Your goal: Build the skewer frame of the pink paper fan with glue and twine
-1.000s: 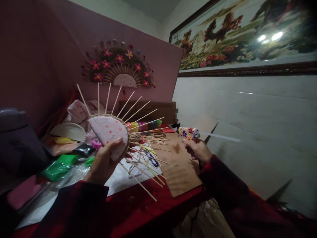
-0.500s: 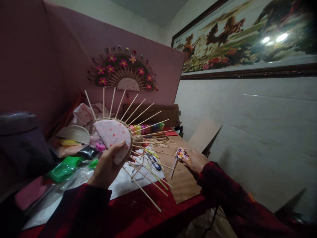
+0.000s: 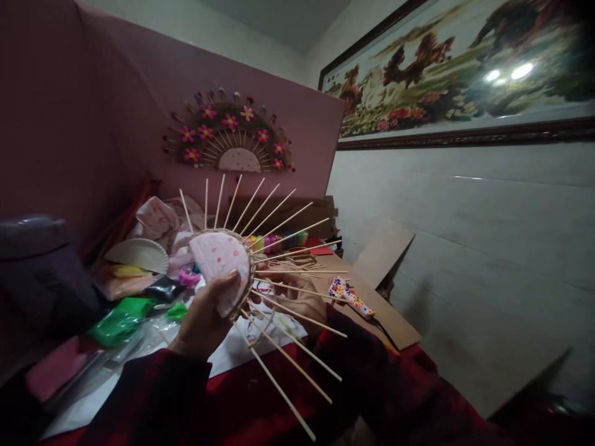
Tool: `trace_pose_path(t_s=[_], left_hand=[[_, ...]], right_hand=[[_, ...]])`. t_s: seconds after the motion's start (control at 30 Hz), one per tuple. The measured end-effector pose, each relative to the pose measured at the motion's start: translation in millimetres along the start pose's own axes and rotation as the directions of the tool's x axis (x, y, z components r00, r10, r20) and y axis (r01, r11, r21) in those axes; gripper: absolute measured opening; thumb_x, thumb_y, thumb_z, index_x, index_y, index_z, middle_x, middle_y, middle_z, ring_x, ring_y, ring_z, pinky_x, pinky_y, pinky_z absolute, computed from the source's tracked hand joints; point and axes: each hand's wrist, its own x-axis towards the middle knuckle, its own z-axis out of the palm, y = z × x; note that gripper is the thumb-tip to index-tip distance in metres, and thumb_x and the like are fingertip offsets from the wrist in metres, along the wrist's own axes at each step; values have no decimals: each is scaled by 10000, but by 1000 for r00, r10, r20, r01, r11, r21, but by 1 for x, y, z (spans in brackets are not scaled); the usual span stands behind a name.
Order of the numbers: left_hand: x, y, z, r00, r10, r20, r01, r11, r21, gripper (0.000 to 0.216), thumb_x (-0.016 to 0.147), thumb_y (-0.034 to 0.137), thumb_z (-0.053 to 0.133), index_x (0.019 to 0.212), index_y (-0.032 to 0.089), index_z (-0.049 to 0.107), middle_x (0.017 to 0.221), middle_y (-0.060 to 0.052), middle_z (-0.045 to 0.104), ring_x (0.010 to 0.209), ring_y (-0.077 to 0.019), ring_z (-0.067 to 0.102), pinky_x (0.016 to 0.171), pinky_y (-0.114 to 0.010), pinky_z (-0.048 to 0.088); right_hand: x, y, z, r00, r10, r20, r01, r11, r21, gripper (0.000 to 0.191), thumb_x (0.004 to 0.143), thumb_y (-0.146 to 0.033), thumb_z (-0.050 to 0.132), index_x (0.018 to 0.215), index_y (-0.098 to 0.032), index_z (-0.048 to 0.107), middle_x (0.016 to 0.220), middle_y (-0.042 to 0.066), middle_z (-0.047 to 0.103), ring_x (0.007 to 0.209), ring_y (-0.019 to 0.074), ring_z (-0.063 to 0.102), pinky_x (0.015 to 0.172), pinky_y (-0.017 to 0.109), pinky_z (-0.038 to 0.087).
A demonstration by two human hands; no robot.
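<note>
The half-round fan piece [image 3: 216, 257], its spotted fabric face edged with braided cord [image 3: 251, 266], is held up over the table, pale sticks [image 3: 249, 204] fanning out from its curved edge; the left hand [image 3: 202, 316] grips it low, thumb pressed on the fabric; the right hand [image 3: 304, 303] is behind the sticks with fingers bent, though whether they pinch anything I cannot tell; near it a flower-patterned glue gun [image 3: 360, 305] lies on brown board [image 3: 395, 316]; leftward sit a green packet [image 3: 118, 322] and a half paper plate [image 3: 139, 255]; behind, a flowered fan [image 3: 239, 161] is on the pink panel [image 3: 311, 142].
</note>
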Motion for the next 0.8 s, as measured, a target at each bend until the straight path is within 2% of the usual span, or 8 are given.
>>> trace_pose_path(t_s=[0.1, 0.17, 0.27, 0.37, 0.47, 0.6, 0.8], left_hand=[[0, 0, 0, 1000, -16, 5, 16, 1000, -3, 130, 705, 174, 592, 772, 86, 659, 623, -59, 665, 482, -145, 598, 434, -230, 489], [0, 0, -1, 1000, -20, 21, 20, 1000, 4, 128, 703, 184, 598, 768, 90, 656, 610, -52, 658, 474, -143, 594, 409, -220, 471], [0, 1, -1, 999, -19, 37, 19, 1000, 4, 123, 698, 195, 608, 757, 95, 649, 605, -42, 649, 477, -138, 591, 418, -217, 475], [-1, 1, 1, 1000, -13, 17, 13, 1000, 5, 127, 689, 190, 610, 764, 95, 648, 607, -34, 646, 475, -128, 583, 462, -232, 508], [-1, 1, 2, 1000, -15, 21, 15, 1000, 15, 129, 690, 188, 607, 766, 93, 651, 611, -40, 649, 479, -138, 591, 450, -234, 506], [0, 0, 1, 999, -14, 45, 12, 1000, 26, 127, 695, 177, 601, 766, 89, 661, 618, -54, 660, 466, -149, 598, 405, -228, 480], [0, 0, -1, 998, -5, 67, 3, 1000, 29, 115, 710, 187, 596, 758, 102, 656, 599, -47, 655, 467, -152, 599, 414, -233, 485]], right_hand=[[4, 3, 3, 996, -78, -43, 80, 996, 40, 229, 612, -365, 766, 675, -194, 627, 967, 52, 633, 902, 195, 589, 794, 335, 468], [5, 4, 0, 992, -105, -72, 110, 992, 66, 252, 620, -373, 762, 641, -185, 595, 857, 47, 643, 823, 173, 597, 764, 318, 471], [3, 6, -8, 998, -7, -61, 15, 989, 144, 279, 633, -378, 753, 698, -181, 566, 637, -3, 605, 546, 110, 543, 527, 249, 446], [-1, 4, -14, 994, 87, -64, -74, 982, 176, 314, 633, -385, 751, 701, -177, 527, 539, -49, 536, 378, 49, 396, 362, 185, 294], [-5, -2, -15, 989, 100, -105, -82, 983, 166, 295, 664, -379, 729, 710, -176, 520, 508, -70, 491, 345, 25, 305, 335, 172, 193], [-8, -9, -12, 990, 57, -132, -36, 987, 157, 247, 705, -365, 697, 712, -176, 539, 475, -80, 447, 348, 25, 274, 348, 183, 163], [-10, -11, -11, 988, 53, -145, -22, 978, 206, 220, 694, -331, 706, 706, -182, 544, 442, -93, 407, 348, 28, 256, 343, 181, 133]])
